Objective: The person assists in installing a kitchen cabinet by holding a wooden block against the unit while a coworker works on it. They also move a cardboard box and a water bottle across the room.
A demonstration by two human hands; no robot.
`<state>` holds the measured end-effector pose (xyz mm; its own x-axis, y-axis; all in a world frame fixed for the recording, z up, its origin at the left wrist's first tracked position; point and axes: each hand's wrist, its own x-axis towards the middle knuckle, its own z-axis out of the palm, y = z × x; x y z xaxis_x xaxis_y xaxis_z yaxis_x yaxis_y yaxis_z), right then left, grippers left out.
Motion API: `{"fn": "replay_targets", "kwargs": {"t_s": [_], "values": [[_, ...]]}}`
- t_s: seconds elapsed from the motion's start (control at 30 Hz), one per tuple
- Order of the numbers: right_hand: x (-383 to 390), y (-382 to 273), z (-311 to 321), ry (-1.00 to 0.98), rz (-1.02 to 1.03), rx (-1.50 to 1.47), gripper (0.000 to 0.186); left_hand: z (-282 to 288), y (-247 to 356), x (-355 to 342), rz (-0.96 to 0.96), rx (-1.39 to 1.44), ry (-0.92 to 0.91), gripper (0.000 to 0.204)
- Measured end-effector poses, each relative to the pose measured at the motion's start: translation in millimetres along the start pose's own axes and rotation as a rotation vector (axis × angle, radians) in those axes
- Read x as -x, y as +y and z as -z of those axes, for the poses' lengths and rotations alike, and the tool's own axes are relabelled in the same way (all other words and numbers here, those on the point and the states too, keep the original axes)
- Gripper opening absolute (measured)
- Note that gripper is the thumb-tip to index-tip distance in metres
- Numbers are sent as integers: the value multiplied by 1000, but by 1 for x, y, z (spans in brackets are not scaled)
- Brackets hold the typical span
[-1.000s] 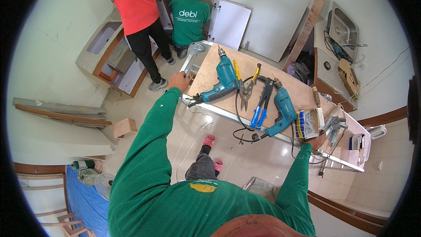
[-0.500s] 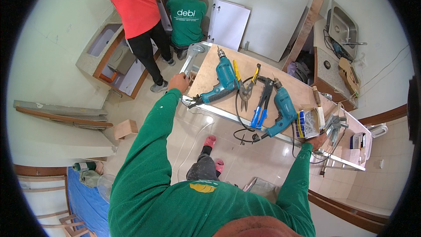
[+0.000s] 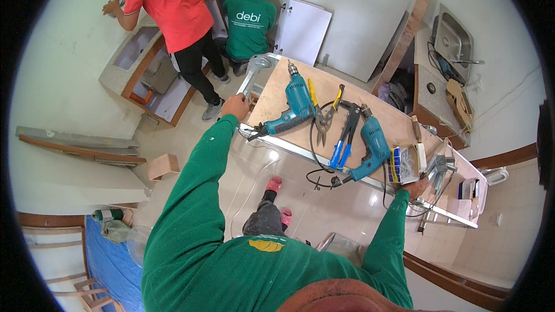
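co-worker (image 3: 176,3) moved; drills (image 3: 298,95) (image 3: 377,141) between hands (image 3: 235,107) (image 3: 414,188)

A bare strip of board at the left end of the table (image 3: 272,95), mid-frame, leaves room from above; the left hand (image 3: 236,107) blocks the corner there. Rightward, the left drill (image 3: 298,95), yellow-handled snips (image 3: 325,118), blue-handled riveter (image 3: 350,130) and right drill (image 3: 376,141) leave only narrow gaps, and a black cable (image 3: 313,143) hangs in the way at the near edge. Board opens again just right of that drill's body. Farther right, a small box (image 3: 396,164), wooden-handled tool (image 3: 421,155), metal pieces (image 3: 444,164) and the right hand (image 3: 415,189) crowd the surface. At upper right, a slanting beam (image 3: 404,40) obstructs passage beyond the table.
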<state>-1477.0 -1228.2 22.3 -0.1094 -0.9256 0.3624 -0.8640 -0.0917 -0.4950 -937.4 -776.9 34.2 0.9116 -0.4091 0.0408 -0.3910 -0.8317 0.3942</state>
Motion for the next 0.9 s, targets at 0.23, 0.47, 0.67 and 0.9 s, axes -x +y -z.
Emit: {"fn": "replay_targets", "kwargs": {"t_s": [0.23, 0.47, 0.67, 0.9], "values": [[-8, 19, -17, -22, 38, -84, 41, 4, -2, 6, 12, 32, 55, 30], [-15, 30, -17, 1, -2, -23, 49, 10, 7, 7, 25, 92, 27, 29], [-14, 27, -13, 28, 62, 16, 47, 8, 8, 6, 30, 105, 21, 32], [-11, 21, -9, 10, 74, 2, 45, 4, -1, 6, -11, 138, 66, 32]]}}
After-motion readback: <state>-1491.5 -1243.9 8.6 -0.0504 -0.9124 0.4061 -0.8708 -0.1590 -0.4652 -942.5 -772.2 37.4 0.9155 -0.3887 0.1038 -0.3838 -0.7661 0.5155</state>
